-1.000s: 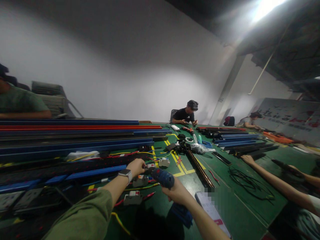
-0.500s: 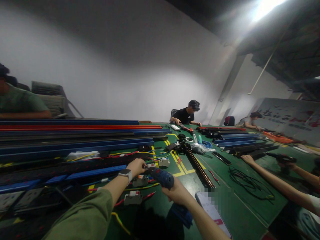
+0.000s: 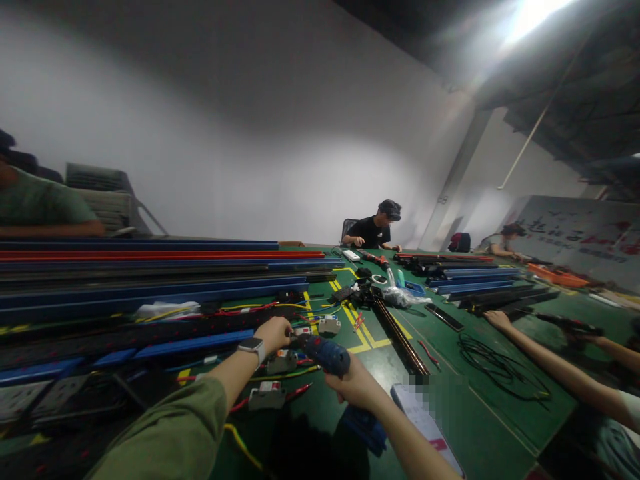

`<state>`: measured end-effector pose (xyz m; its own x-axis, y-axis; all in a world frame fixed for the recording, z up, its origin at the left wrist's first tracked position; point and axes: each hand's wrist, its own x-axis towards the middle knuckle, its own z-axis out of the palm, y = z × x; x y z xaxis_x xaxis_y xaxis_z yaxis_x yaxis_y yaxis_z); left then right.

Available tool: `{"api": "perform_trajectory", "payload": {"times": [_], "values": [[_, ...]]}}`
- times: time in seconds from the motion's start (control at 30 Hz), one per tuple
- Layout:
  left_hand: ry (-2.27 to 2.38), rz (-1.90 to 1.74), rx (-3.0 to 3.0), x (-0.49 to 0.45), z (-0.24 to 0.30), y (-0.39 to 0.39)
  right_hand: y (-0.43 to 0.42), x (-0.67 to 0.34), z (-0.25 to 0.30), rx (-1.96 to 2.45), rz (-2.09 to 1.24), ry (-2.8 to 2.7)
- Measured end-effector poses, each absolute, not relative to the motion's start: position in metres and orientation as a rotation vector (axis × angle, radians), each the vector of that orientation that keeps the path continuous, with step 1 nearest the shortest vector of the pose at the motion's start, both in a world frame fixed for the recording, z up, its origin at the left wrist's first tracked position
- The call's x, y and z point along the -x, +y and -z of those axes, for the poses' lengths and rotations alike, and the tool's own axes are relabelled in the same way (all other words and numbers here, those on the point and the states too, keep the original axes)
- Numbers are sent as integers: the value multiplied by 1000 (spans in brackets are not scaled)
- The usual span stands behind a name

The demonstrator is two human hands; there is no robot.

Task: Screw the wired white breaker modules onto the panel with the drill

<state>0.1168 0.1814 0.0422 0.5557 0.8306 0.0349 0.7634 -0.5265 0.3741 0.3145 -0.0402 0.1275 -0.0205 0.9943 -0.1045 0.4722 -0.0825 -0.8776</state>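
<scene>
dim room, overhead glare top right, edges warped.

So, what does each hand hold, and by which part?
Right hand grips the blue drill by its handle. Left hand rests at the drill's tip by a breaker; its hold cannot be told.

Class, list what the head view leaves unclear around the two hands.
Head view:
- drill tip: behind the left hand.
- whether the left hand holds anything: its fingers hide it.
- drill grip: wrapped by the right hand.
- white sheet: print pixelated.
- breaker labels: too small.
</scene>
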Motion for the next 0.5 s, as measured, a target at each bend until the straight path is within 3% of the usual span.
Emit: {"api": "perform_trajectory", "payload": {"times": [0.5], "values": [[1319,-277,-2420,-117,-49,178,-38,-317,-124,1603,-1061,-1545]]}}
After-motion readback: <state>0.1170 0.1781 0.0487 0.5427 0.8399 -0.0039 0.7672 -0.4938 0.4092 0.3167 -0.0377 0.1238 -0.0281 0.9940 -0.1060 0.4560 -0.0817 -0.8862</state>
